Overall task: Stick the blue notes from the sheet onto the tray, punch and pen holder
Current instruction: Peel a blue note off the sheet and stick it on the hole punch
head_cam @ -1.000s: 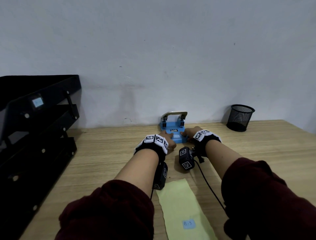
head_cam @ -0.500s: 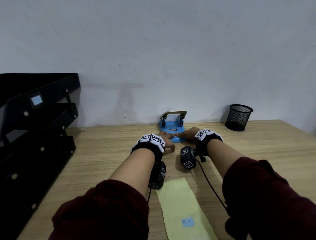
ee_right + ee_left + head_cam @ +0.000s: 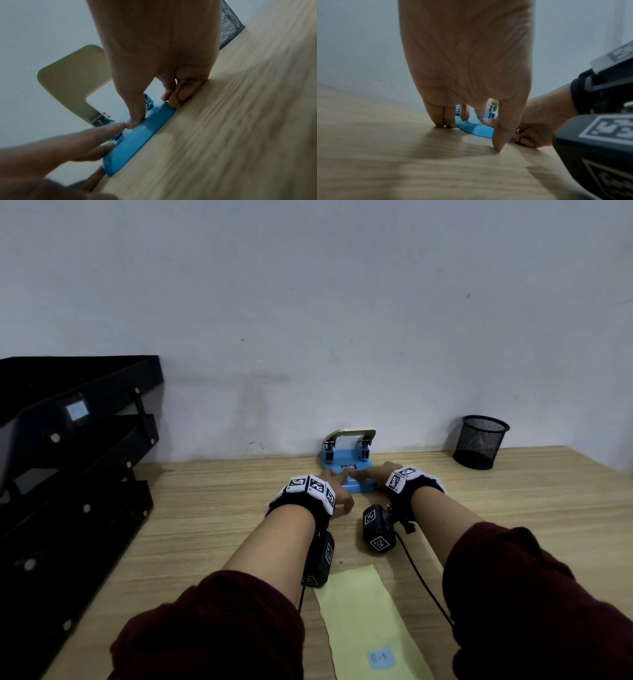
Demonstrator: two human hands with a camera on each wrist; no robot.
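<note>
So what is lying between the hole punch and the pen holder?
Only bare table; the head view shows nothing between the punch and the pen holder.

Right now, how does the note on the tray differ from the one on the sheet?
The tray note sits upright on the black tray's top front face; the sheet note lies flat on the yellow sheet. The tray note is far left, the sheet note nearest the person. Both are small and blue.

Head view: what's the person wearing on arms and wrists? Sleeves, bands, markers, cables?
Both forearms are bare, with dark maroon sleeves pushed up towards the elbows. Each wrist carries a black band ringed with white square tiles printed with black fiducial patterns. A black box-shaped camera unit bearing the same kind of markers hangs under each wrist, and a thin black cable trails back from the right one. Hands are bare.
</note>
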